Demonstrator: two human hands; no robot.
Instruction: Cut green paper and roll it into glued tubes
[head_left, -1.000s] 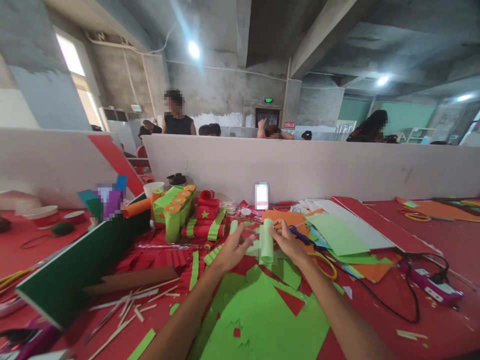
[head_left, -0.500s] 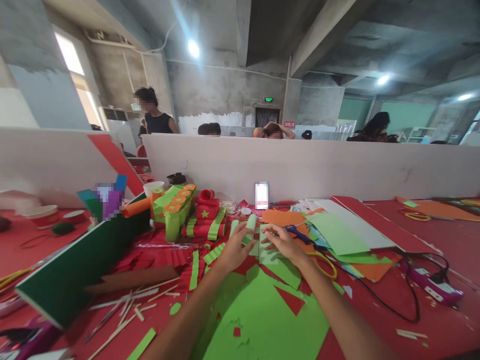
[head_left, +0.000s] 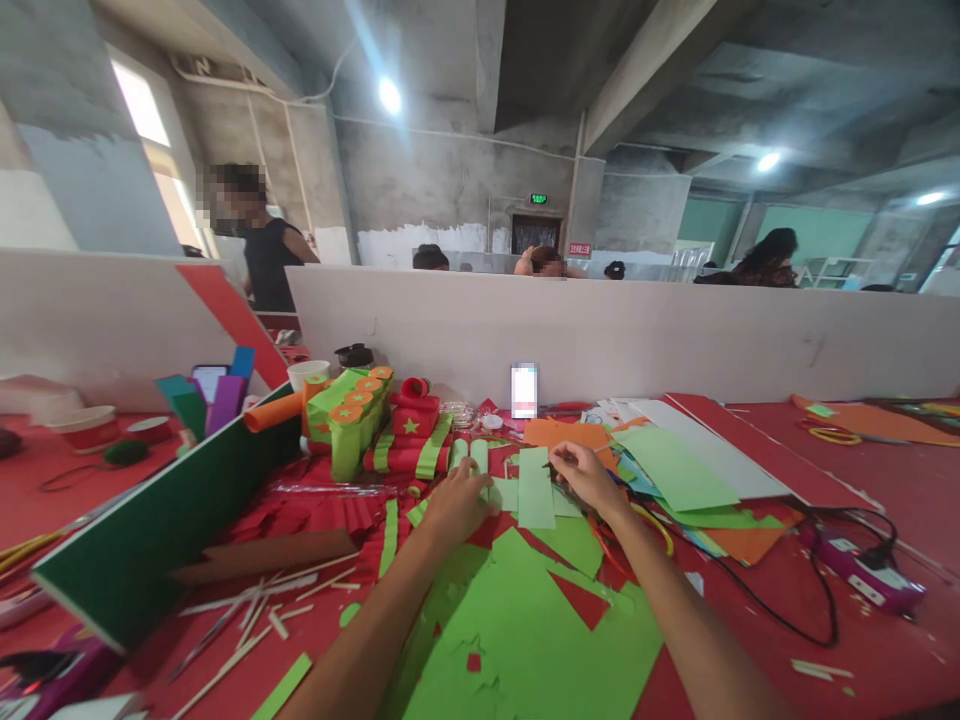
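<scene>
My left hand, fingers bent and a little apart, rests at the lower ends of two pale green paper rolls; no grip on them shows. My right hand is closed in a pinch beside the upper right edge of a pale green paper rectangle; what it holds is too small and dark to name. Below both hands lies a large bright green sheet with cut-outs.
Red and green paper rolls stand left of centre by a dark green board. A lit phone leans at the white partition. Paper sheets, a black cable and a purple power strip lie right.
My left hand has moved down and left, and its fingers have drawn in. My right hand has shifted right off the pale rectangle and closed. The standing person at the back has moved left.
</scene>
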